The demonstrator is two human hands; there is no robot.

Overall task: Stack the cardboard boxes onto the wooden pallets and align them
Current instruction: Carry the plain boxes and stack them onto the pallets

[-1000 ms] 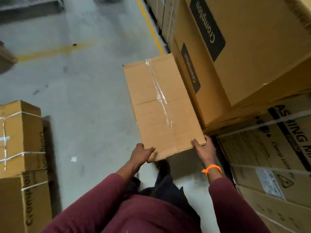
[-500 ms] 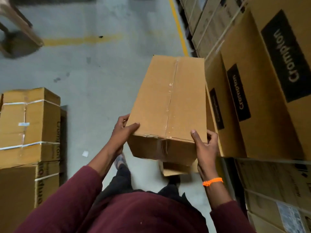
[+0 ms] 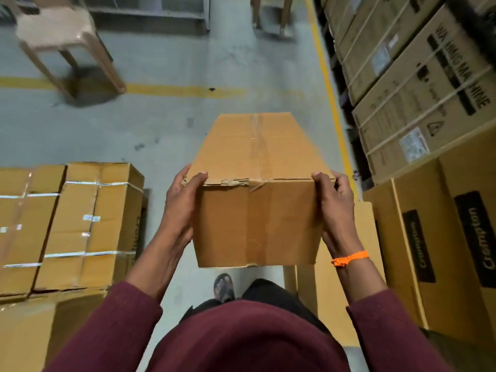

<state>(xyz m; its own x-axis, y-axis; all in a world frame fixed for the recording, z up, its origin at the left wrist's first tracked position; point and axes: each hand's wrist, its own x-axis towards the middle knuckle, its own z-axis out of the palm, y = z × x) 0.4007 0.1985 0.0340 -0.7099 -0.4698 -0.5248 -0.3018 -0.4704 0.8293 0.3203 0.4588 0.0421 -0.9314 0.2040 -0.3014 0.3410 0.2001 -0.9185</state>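
Note:
A long plain cardboard box (image 3: 257, 167), taped along its top seam, is held in the air in front of my chest, its near end facing me. My left hand (image 3: 182, 208) grips the near left corner, thumb over the top edge. My right hand (image 3: 334, 208), with an orange band at the wrist, grips the near right corner the same way. Strapped cardboard boxes (image 3: 88, 226) stand stacked at the left. No wooden pallet is visible; the stacks hide what lies under them.
Large printed cartons (image 3: 418, 84) line the right side, with black-labelled boxes (image 3: 440, 237) nearer me. A plastic chair (image 3: 61, 36) stands far left on the grey floor (image 3: 150, 122). Yellow floor lines (image 3: 332, 103) run along the right stacks and across the aisle. My foot (image 3: 224, 287) shows below the box.
I have lifted the box away from the right-hand stacks and turned it square in front of me. Both hands shifted to its near corners. My view swung left and up the aisle.

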